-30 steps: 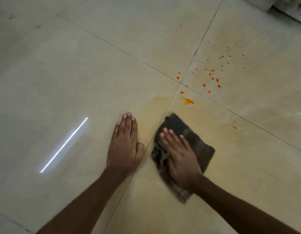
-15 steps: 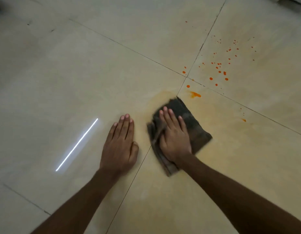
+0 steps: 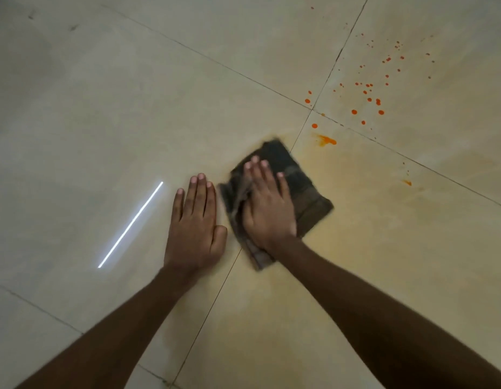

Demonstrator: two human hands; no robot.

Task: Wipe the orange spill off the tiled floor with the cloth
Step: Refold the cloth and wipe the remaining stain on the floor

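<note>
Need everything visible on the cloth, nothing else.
The cloth is dark, brownish grey, soft fabric, folded into a rough square with bunched layers along its left edge. It lies flat on the tiled floor, straddling a grout line, one corner pointing away from the person. The right hand presses flat on it, fingers spread; the left hand rests beside it, not touching. Its edges look motion-blurred.

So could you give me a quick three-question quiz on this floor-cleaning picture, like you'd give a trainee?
1. True or false: the left hand presses the cloth.
2. Where do the orange droplets lie from the cloth? A) beyond it, to the right B) under the left hand C) beside the white light streak
3. Fill in: the cloth straddles a grout ____ between tiles.

Key:
1. False: the right hand presses it; the left lies flat on bare tiled floor.
2. A
3. line
</note>
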